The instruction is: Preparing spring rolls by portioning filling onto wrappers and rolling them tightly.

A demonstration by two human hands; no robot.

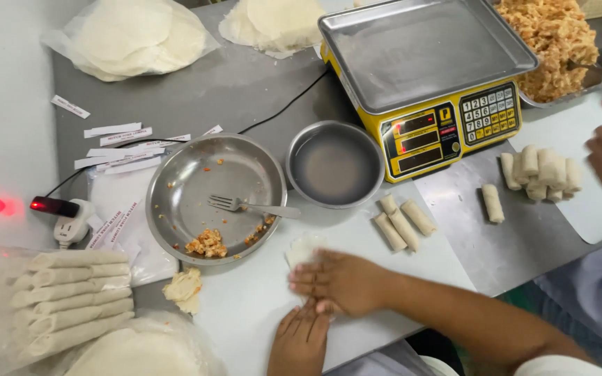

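Wrapper [302, 249] lies flat near the bench's [259, 306] front edge, just in front of the plate [175, 202] with the fork [252, 206]. Right hand [339, 282] presses on it, fingers spread flat, gripping nothing. Left hand [301, 341] lies flat beside it, fingertips touching the right hand. Three rolls [404, 221] lie near the bowl [334, 166].

Left hand [301, 340]: entering from the lower edge, palm down, fingers [313, 315] extended and close together, pointing away from the body. Right hand [339, 280]: reaching in from the lower right, palm down, fingers [304, 277] flat and pointing left, lying crosswise just beyond the left fingertips and touching them. Right forearm [468, 317]: bare, running diagonally from a white sleeve [559, 365] at the lower right. Both hands pressed flat, nothing clasped; left wrist cut off by the frame edge.
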